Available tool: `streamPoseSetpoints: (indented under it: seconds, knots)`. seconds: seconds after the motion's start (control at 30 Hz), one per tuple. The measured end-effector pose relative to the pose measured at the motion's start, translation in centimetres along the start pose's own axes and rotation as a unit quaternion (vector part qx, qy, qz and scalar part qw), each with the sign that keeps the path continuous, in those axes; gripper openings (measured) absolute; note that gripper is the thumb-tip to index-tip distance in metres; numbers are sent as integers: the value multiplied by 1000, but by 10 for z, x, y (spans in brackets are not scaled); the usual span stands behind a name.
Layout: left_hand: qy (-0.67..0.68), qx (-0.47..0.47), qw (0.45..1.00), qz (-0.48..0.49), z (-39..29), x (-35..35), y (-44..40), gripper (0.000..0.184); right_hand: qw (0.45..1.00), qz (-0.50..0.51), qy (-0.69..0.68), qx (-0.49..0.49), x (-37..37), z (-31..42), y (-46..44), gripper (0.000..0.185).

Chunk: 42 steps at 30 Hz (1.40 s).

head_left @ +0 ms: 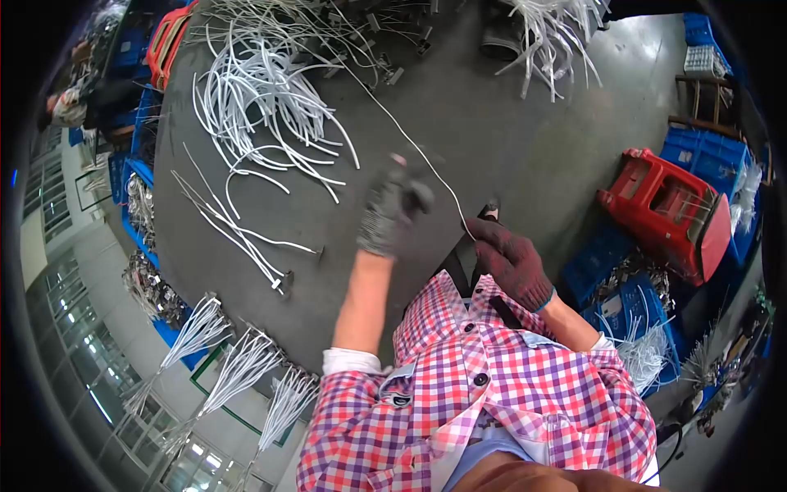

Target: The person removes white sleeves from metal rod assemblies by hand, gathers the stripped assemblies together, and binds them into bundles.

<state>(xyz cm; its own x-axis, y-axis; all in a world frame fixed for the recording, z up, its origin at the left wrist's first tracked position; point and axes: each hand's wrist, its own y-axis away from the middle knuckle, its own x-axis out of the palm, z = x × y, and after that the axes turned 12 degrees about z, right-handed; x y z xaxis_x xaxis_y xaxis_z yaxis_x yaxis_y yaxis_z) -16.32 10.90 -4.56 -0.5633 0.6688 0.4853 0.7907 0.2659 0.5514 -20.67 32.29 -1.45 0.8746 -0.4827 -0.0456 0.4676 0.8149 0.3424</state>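
My right hand [515, 264], in a dark red knit glove, pinches the end of a thin pale wire [422, 154] between fingertips. That wire runs up and left toward a tangle of similar wires with small metal end pieces [395, 76] on the dark grey table [328, 230]. My left hand [387, 207], in a grey glove with a bare fingertip showing, hovers over the table left of the wire. Motion smears its fingers, and whether it holds anything cannot be made out. Left of it lie a heap of white tubes [262, 98] and a few sleeved wires with end pieces [246, 238].
Another bunch of white tubes [557, 41] hangs at the upper right. A red plastic stool [668, 213] lies on blue crates [707, 156] at right. Bundles of white wires [238, 373] stand at lower left, near blue bins of metal parts [152, 291]. A person [70, 107] is at far left.
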Motion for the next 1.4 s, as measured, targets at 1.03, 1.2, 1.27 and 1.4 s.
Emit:
streamPoseSetpoints:
  seconds: [1.03,1.2,1.27,1.4]
  knots:
    - [2,232,968,-94,-52,-60,13,13,838,84,539,-35,-103,-76,168,35]
    - [-3,291,952,-94,-77,-52,19,16,846,61,529,-6,-106,-68,173,28]
    - [-12,296,950,-96,-81,-49,17,16,848,45,528,8,-107,-70,177,30]
    - [-45,291,952,-81,-74,-53,7,17,835,8,548,-43,-110,-77,188,33]
